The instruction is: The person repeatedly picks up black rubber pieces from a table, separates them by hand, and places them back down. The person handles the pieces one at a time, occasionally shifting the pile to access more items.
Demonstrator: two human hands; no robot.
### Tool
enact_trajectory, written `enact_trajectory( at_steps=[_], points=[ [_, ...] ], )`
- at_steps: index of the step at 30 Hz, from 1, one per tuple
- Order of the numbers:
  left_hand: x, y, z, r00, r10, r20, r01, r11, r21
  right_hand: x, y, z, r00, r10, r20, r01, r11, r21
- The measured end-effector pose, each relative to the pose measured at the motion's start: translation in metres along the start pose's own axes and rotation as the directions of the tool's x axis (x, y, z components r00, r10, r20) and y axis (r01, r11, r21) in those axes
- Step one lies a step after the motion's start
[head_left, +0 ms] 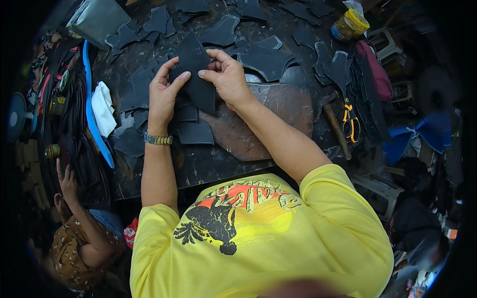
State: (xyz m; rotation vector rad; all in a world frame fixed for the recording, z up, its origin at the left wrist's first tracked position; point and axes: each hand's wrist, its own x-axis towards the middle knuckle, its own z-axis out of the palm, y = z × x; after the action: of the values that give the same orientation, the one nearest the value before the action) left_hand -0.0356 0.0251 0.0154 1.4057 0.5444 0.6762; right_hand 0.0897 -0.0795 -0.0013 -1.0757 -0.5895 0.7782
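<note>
Over the dark worktable, my left hand (164, 94) and my right hand (226, 77) hold up a black cut piece of sheet material (195, 55) between them. Thumbs and fingers pinch its left and right edges; faint pale marks show near its top. Below my left hand lie more small black cut pieces (195, 132), some overlapping. Beneath my right forearm is a brown, worn board (283, 116). Larger black shapes with pale edges (267, 63) lie just beyond my right hand.
A wooden-handled hammer (337, 130) and an orange-and-black hand tool (351, 125) lie to the right. A yellow-lidded jar (351, 25) stands far right. A white cloth (103, 109) and a curved blue strip (91, 99) line the left side. Another person's hand (68, 184) is at lower left.
</note>
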Motion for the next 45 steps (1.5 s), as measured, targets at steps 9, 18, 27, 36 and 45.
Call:
enact_trajectory(
  at_steps=[9,18,27,36,45],
  points=[
    [0.0,0.0,-0.002,1.0,-0.022,-0.016,0.022,1.0,0.002,-0.012,-0.052,-0.033,0.932,-0.343,0.116,0.287,0.502,-0.816],
    [0.0,-0.002,-0.004,1.0,-0.009,-0.014,0.01,0.999,0.039,-0.009,-0.059,-0.102,0.99,-0.135,0.047,0.067,0.146,-0.987],
    [0.002,-0.005,-0.004,1.0,0.003,-0.002,-0.003,1.0,0.012,-0.001,-0.046,-0.125,0.868,-0.408,-0.283,0.064,0.657,-0.752],
    [0.003,-0.008,-0.004,1.0,-0.01,-0.001,0.01,1.0,0.01,0.002,-0.049,-0.139,0.772,-0.537,-0.34,0.139,0.665,-0.734],
    [0.003,-0.007,-0.005,1.0,-0.001,0.0,0.001,0.999,0.046,0.007,-0.037,-0.127,0.929,-0.369,0.043,0.117,0.181,-0.977]
  ],
)
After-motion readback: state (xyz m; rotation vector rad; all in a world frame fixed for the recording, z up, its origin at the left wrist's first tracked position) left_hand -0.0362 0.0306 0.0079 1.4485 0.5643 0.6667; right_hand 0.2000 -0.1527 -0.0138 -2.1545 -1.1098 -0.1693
